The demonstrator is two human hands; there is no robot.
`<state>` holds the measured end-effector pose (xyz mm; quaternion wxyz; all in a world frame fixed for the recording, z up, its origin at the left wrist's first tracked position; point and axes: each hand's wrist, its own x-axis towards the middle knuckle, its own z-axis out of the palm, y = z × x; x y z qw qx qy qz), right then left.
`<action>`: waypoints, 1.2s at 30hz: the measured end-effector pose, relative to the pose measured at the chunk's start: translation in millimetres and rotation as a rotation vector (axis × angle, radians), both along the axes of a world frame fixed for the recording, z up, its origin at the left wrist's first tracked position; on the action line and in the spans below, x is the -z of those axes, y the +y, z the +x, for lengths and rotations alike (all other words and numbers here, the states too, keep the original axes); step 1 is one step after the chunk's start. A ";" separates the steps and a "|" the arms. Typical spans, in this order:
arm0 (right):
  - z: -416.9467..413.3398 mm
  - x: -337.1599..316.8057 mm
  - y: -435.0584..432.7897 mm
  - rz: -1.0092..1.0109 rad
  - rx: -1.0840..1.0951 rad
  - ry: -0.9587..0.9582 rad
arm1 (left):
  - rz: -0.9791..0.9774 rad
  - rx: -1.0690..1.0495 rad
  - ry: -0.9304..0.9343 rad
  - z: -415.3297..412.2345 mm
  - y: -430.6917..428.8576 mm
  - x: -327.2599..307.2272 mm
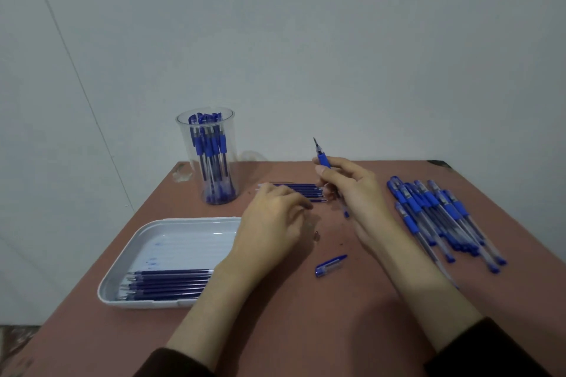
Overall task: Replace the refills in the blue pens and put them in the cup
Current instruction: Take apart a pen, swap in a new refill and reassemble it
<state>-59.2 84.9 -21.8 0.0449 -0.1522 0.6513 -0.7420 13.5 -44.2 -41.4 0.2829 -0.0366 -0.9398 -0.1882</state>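
My right hand grips an uncapped blue pen with its tip pointing up and away. My left hand hovers over a row of loose blue refills on the table, fingers curled down toward them; whether it pinches one is hidden. A clear cup at the back left holds several blue pens. A pile of capped blue pens lies at the right. A pen cap lies between my forearms.
A white tray at the front left holds several blue refills and ink smudges. A small dark piece lies on the brown table. A pale wall stands behind the table's far edge.
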 end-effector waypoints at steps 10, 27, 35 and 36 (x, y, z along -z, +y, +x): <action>-1.3 1.0 0.2 -0.027 -0.021 -0.007 | 0.128 0.101 -0.193 -4.5 9.7 0.9; 8.7 5.7 -8.7 0.319 -0.153 0.250 | 1.406 0.146 0.076 10.1 -28.5 -21.9; 12.0 4.0 -7.9 0.415 -0.107 0.339 | 1.320 0.159 0.039 9.2 -26.3 -22.3; 12.0 3.7 -7.4 0.433 -0.091 0.361 | 1.301 0.157 0.041 9.2 -26.1 -22.3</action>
